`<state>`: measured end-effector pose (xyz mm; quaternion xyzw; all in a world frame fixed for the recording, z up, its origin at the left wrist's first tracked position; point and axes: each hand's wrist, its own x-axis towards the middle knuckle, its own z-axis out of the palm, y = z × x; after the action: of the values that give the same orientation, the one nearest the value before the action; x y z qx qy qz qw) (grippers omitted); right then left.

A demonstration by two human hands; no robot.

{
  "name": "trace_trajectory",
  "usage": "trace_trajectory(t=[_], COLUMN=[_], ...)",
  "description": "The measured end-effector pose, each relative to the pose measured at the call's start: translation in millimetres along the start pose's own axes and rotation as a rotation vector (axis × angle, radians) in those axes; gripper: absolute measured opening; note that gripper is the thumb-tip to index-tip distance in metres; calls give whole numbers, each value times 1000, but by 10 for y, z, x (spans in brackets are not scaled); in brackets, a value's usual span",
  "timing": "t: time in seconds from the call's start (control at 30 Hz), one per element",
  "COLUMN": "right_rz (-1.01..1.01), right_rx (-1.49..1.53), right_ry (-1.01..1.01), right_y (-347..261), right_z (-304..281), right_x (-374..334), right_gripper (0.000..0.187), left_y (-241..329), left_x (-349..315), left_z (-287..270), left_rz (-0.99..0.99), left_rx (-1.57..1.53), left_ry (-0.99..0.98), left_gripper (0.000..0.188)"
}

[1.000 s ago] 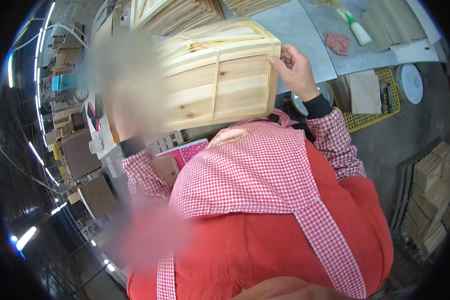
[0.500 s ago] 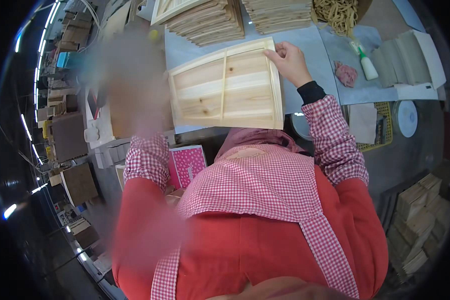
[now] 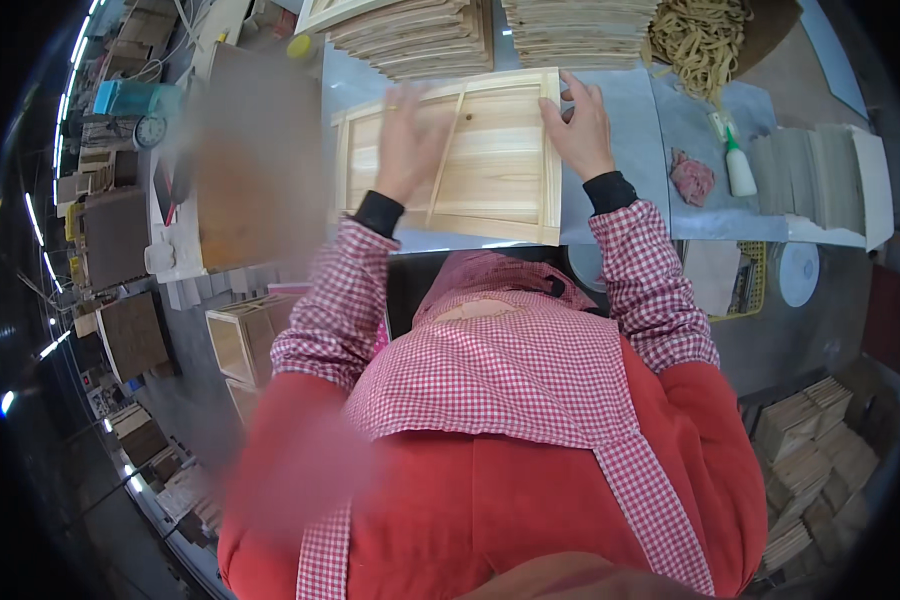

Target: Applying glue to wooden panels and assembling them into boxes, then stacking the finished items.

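A pale wooden framed panel point(image 3: 505, 160) lies on the blue-grey table top in front of me. A thin wooden strip point(image 3: 448, 150) crosses its middle at a slant. My right hand point(image 3: 584, 128) is at the panel's far right corner, its thumb on the frame and its fingers curled around the edge. Above the left half of the panel is my left hand point(image 3: 408, 150), smeared by motion. Whether it touches the wood or the strip cannot be made out.
Stacks of similar wooden panels point(image 3: 420, 40) stand at the table's back, with a heap of tan strips point(image 3: 700, 45) beside them. To the right are a crumpled pink cloth point(image 3: 691, 178), a white bottle with a green cap point(image 3: 739, 168) and grey sheets point(image 3: 808, 180). A blurred shape hangs at left.
My left hand has come in from the left and is now over the panel. The middle strip leans more than before. My right hand stays at the same corner.
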<state>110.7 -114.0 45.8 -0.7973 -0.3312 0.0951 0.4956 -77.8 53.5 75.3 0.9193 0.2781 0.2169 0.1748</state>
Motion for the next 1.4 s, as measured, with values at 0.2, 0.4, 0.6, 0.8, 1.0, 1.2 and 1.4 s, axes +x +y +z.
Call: trace_trajectory(t=[0.2,0.4,0.6,0.8,1.0,1.2,1.4], right_rz=[-5,0,-31,-60,-49,-91,-54], right_rx=[21,36,1,-1,-1,-29,155], right_ry=[-11,-29,-27,-1,8,-22,150], right_y=[-24,-57,-67,-79,-119,-149,371], right_z=[25,11,14,16,-12,-60,-374], right_x=[11,9,6,10,2,-9,-49], right_gripper=[55,56,56,56,54,49,42], left_y=[662,662,655,669,660,657,760], left_x=[-178,-230,-226,-228,-233,-225,-140], left_z=[255,342,353,331,344,348,278], left_rz=[26,40,28,37,31,36,62], left_rx=[57,144,145,167,164,151,164], left_ry=[-127,-135,-132,-143,-140,-150,-127], left_gripper=[62,64,64,64,64,65,61])
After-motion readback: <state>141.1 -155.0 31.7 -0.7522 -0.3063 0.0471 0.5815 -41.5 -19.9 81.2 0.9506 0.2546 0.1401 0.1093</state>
